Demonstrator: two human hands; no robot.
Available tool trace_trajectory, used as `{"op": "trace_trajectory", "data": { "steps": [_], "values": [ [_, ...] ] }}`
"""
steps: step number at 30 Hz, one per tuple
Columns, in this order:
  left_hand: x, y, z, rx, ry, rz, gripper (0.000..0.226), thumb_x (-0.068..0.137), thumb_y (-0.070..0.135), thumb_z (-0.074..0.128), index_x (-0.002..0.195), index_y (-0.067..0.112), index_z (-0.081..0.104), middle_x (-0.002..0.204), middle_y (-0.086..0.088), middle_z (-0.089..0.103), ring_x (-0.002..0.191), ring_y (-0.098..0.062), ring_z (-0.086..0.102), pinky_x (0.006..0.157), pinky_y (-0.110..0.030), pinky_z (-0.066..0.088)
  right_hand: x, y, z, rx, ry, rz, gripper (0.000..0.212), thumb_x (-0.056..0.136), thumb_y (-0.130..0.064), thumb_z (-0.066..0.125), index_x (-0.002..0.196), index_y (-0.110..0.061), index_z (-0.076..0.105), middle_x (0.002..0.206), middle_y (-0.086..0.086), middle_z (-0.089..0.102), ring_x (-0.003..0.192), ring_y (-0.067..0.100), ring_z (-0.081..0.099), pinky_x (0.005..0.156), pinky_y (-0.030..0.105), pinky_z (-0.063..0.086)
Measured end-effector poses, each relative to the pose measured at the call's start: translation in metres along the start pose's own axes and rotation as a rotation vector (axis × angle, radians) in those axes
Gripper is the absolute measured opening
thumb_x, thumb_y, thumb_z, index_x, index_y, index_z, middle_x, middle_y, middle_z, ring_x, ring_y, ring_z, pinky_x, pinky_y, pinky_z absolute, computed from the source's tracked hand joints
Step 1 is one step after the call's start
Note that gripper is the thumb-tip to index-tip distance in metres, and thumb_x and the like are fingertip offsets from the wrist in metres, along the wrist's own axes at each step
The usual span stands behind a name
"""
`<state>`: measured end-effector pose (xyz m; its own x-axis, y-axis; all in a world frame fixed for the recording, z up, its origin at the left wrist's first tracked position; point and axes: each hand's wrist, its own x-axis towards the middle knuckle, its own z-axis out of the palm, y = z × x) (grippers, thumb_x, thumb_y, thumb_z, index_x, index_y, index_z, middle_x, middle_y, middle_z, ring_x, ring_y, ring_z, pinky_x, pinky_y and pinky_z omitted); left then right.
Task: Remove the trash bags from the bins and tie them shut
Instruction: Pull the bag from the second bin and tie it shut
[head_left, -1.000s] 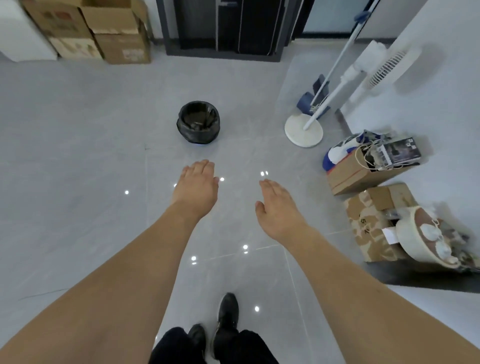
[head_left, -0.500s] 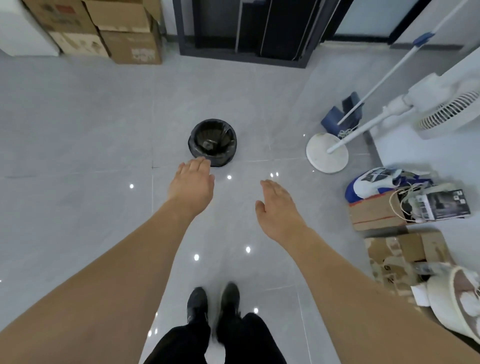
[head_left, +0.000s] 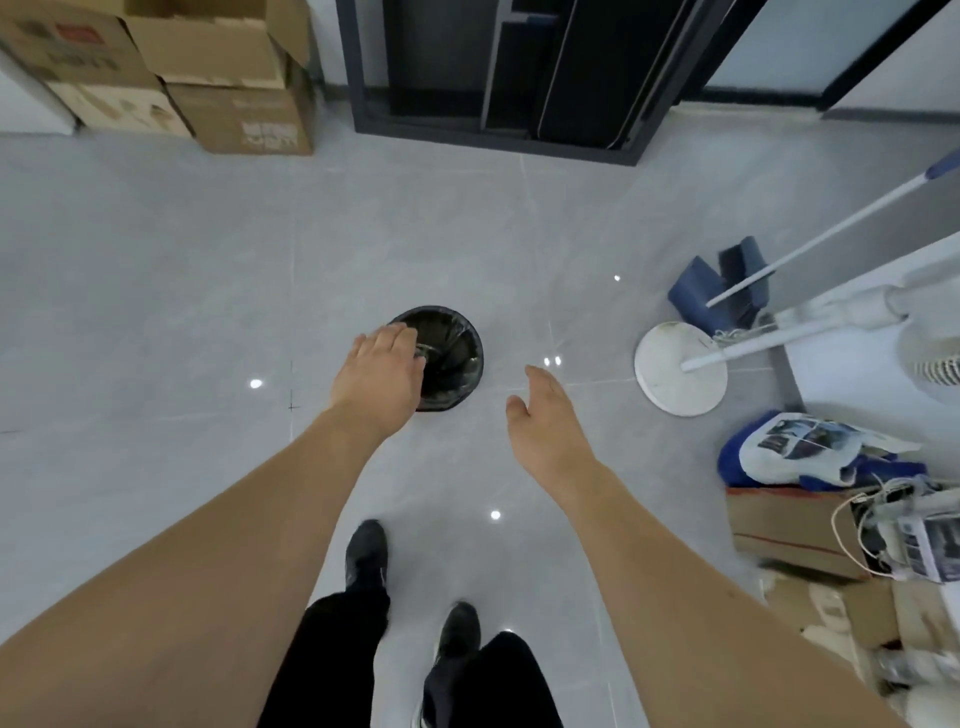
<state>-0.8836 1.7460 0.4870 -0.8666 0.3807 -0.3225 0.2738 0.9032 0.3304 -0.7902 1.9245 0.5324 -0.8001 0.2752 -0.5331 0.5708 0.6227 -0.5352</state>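
Observation:
A small round bin lined with a black trash bag (head_left: 454, 358) stands on the grey tiled floor ahead of my feet. My left hand (head_left: 379, 374) reaches out palm down with straight fingers and covers the bin's left rim in the picture; whether it touches the bag I cannot tell. My right hand (head_left: 545, 421) hangs open to the right of the bin, apart from it, holding nothing.
A white fan base (head_left: 675, 369) with its pole, a mop and a blue dustpan (head_left: 722, 291) stand at the right. Cardboard boxes and bags (head_left: 810, 519) crowd the right edge. More boxes (head_left: 208, 78) are stacked at the far left. A dark door frame (head_left: 519, 78) lies ahead.
I have walked toward the bin, which now lies much nearer. My left hand has come over its left rim; my right hand has stayed open beside it.

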Motion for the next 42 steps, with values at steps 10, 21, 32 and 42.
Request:
{"op": "trace_trajectory", "data": {
  "steps": [10,21,32,42],
  "values": [
    [0.19,-0.062,0.051,-0.16,0.006,-0.119,0.048,0.103,0.028,0.034,0.145,0.006,0.034,0.153,-0.012,0.034,0.14,-0.031,0.03,0.116,-0.042,0.024,0.212,0.024,0.038,0.345,0.073,0.253,0.054,0.1,-0.025,0.034,0.152,-0.016,0.025,0.159,0.001,0.025,0.143,0.019,0.029,0.116,0.037,0.027],
    [0.365,-0.214,0.284,-0.501,-0.082,-0.541,0.051,0.101,0.037,0.028,0.14,0.008,0.042,0.146,-0.014,0.041,0.129,-0.034,0.041,0.104,-0.042,0.034,0.433,0.185,0.226,0.923,0.099,0.749,0.053,0.1,-0.042,0.04,0.146,-0.015,0.037,0.146,0.005,0.043,0.131,0.027,0.043,0.113,0.039,0.03],
    [0.399,-0.276,0.384,-1.164,-0.347,-0.904,0.054,0.088,0.057,0.04,0.103,0.011,0.065,0.103,-0.012,0.07,0.093,-0.029,0.065,0.085,-0.04,0.051,0.462,0.254,0.348,1.424,0.113,0.657,0.038,0.095,-0.033,0.041,0.11,-0.01,0.067,0.099,0.016,0.075,0.104,0.038,0.063,0.097,0.053,0.048],
    [0.367,-0.268,0.394,-1.27,-0.403,-0.763,0.025,0.085,0.029,0.045,0.077,0.016,0.066,0.081,-0.006,0.069,0.071,-0.025,0.066,0.072,-0.036,0.056,0.43,0.234,0.372,1.37,0.131,0.767,0.041,0.094,-0.035,0.038,0.118,-0.014,0.064,0.114,0.012,0.07,0.111,0.032,0.061,0.096,0.048,0.049]
  ]
}}
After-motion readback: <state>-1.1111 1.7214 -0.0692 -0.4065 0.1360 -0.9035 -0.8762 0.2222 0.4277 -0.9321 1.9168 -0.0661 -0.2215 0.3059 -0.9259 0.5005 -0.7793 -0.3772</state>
